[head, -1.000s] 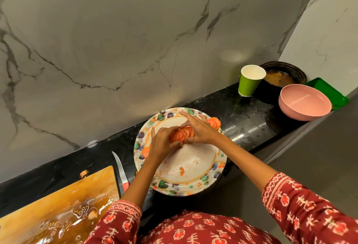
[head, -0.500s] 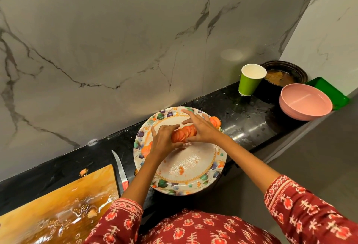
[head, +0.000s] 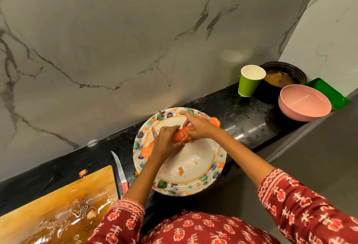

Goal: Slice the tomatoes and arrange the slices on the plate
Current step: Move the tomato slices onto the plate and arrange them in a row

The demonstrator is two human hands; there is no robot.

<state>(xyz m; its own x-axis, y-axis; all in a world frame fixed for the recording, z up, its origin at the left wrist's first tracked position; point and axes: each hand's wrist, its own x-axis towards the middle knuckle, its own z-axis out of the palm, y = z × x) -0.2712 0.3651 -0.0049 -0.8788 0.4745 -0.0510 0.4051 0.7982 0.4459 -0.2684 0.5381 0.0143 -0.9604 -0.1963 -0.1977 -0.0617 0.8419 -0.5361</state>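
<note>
We see both hands over the far half of the plate point(head: 193, 183). The left hand point(head: 164, 143) and right hand point(head: 201, 129) each curl their fingers around a row of tomato slices point(head: 181, 137) — gripped between them. More slices point(head: 214, 121) lie at the plate's far-right rim. The knife point(head: 120, 174) lies on the worktop point(head: 242, 127) between plate and cutting board point(head: 58, 205).

One patterned plate point(head: 193, 182) sits on the black counter point(head: 242, 120), and two hands, the left hand point(head: 166, 141) and the right hand point(head: 199, 127), are over it. There is one knife point(head: 120, 174), one wooden cutting board point(head: 58, 205), one green cup point(head: 249, 84), one pink bowl point(head: 304, 105), one dark pot point(head: 282, 77) and one green tray point(head: 327, 92). The tomato slices point(head: 181, 137) overlap too closely to count.
</note>
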